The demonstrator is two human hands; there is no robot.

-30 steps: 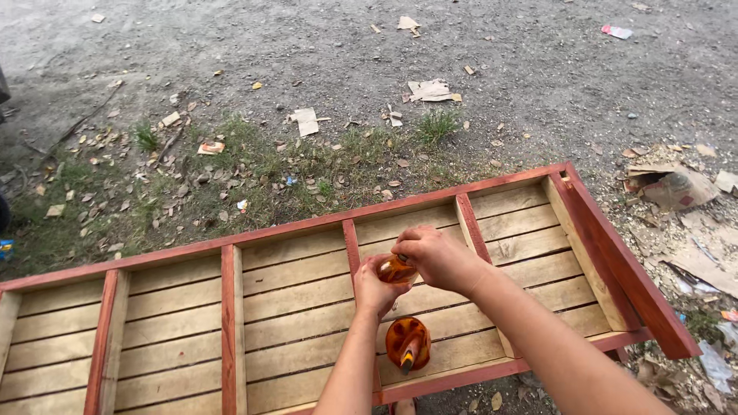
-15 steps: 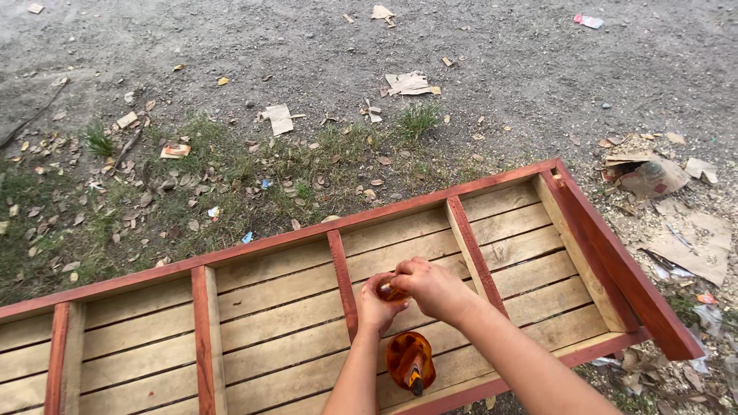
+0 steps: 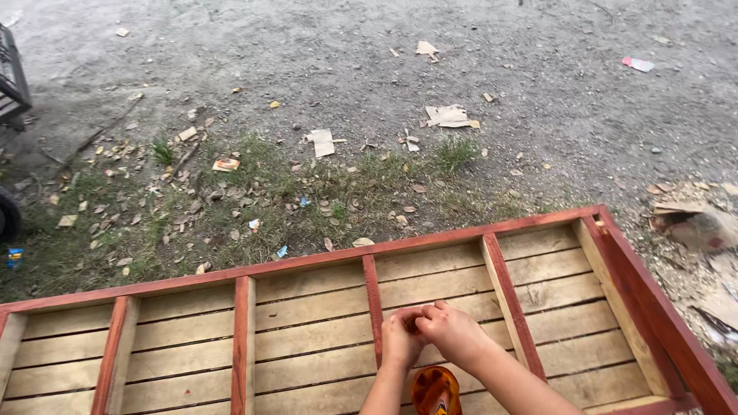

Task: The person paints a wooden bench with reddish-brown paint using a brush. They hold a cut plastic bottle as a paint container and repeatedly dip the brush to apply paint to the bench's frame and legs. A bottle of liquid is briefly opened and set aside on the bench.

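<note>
Hands meeting over a slatted wooden frame

Fingers of the left hand [image 3: 400,342] and the right hand [image 3: 455,334] are pressing together, pinching something small between them; what it is cannot be told. Both are hovering just above the pale planks of the wooden frame [image 3: 307,307], beside a red-stained crossbar [image 3: 373,307]. An orange rounded object [image 3: 435,390] is lying on the planks just below the wrists. Red rails are edging the frame, leaving open bays to either side. Beyond the far rail, torn cardboard scraps [image 3: 448,115] are littering rough grass and grey gravel [image 3: 307,61].
</note>
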